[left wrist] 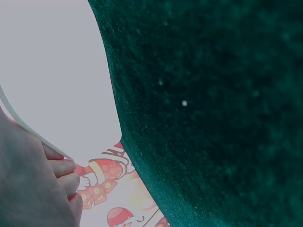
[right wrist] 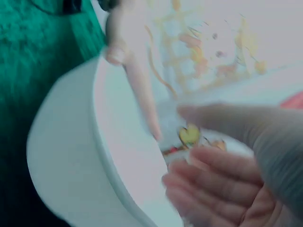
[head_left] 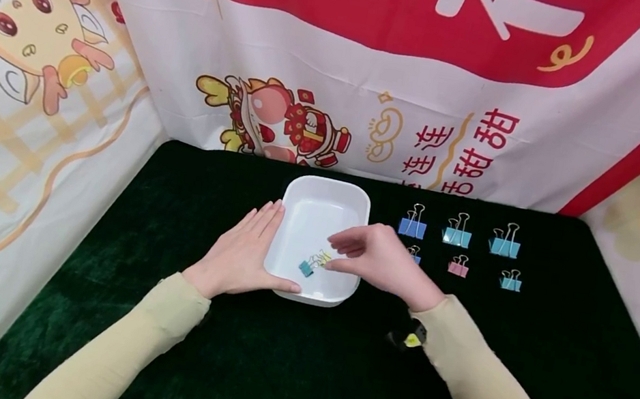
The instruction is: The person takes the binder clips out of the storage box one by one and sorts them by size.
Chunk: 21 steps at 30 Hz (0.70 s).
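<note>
A white rectangular box [head_left: 329,190] stands on the dark green cloth. My left hand [head_left: 241,250] rests along its left side, fingers straight, thumb at the near rim. Over the box's right edge reaches my right hand [head_left: 376,256]; its thumb and fingers are apart, with nothing seen between them in the right wrist view. Inside the box lie a small teal binder clip [head_left: 306,268] and a yellow binder clip [head_left: 325,259], close together. The right thumb tip is beside the yellow clip; whether they touch I cannot tell.
Right of the box, binder clips stand in two rows. The back row has a blue clip [head_left: 411,228] and two light blue ones [head_left: 456,237]. In front are a partly hidden blue clip [head_left: 415,258], a pink clip [head_left: 458,269] and a light blue clip. Printed fabric hangs behind.
</note>
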Available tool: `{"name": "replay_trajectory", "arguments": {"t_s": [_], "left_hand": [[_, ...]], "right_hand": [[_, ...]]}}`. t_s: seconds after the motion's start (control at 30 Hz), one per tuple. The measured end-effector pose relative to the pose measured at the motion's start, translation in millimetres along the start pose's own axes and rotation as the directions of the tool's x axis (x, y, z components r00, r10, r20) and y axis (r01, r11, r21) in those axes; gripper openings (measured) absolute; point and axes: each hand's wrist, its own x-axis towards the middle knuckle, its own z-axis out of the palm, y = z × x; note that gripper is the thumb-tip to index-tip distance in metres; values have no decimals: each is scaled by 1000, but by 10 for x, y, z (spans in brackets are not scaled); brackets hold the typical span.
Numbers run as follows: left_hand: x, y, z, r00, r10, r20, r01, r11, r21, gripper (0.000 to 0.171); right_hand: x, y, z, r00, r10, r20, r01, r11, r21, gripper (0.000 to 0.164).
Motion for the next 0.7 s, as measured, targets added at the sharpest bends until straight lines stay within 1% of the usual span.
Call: {"name": "replay_trajectory", "arguments": {"t_s": [0.1, 0.23, 0.33, 0.43, 0.6, 0.7], "left_hand": [[-1, 1, 7, 1000, -7, -1, 7, 1000, 4, 135], [-2, -1, 16, 1000, -6, -1, 6, 1000, 6, 134], [-2, -5, 19, 1000, -5, 4, 5, 1000, 5, 134], [-4, -6, 13, 1000, 1, 6, -1, 1000, 8, 134], [-2, -4, 5, 1000, 3, 4, -3, 999, 33, 137], [3, -5, 5, 1000, -6, 3, 6, 999, 42, 139]], "right_hand": [[126, -33, 160, 997, 64, 44, -63, 997, -36, 40], [247, -54, 343, 982, 171, 78, -163, 981, -107, 39], [311, -54, 449, 973, 215, 87, -197, 964, -176, 36], [372, -36, 523, 973, 211, 99, -187, 961, -203, 34], [484, 36, 594, 981, 128, 149, -105, 982, -158, 42], [536, 78, 621, 982, 115, 151, -84, 977, -198, 43]]}}
